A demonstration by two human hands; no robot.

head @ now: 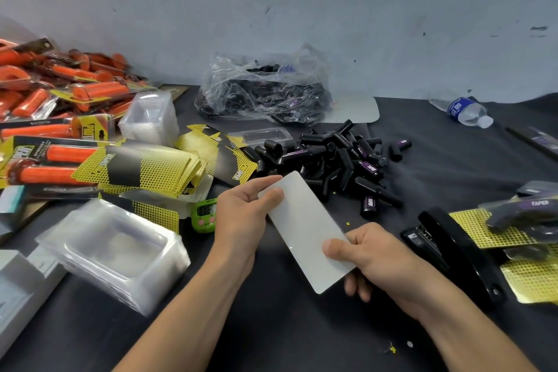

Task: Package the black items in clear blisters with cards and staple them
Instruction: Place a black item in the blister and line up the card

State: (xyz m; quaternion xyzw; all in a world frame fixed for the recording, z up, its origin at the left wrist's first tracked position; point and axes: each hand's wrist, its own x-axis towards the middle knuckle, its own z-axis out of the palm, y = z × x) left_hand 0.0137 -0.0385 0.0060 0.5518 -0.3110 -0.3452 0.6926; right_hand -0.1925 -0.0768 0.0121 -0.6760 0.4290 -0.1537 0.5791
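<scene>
Both hands hold a card (305,226), its plain white back facing me, tilted over the middle of the dark table. My left hand (244,214) pinches its upper left corner and my right hand (371,260) pinches its lower right edge. Behind the card lies a heap of black grips (335,160) with purple labels. Yellow and black printed cards (145,169) are stacked at the left. A stack of clear blisters (114,251) sits at the lower left. A black stapler (453,248) lies to the right of my right hand.
Finished orange-grip packs (60,106) pile up at far left. A clear bag (265,90) of more black grips sits by the wall. A water bottle (465,110) lies at back right, finished black packs (525,220) at right, a green timer (205,214) near my left hand.
</scene>
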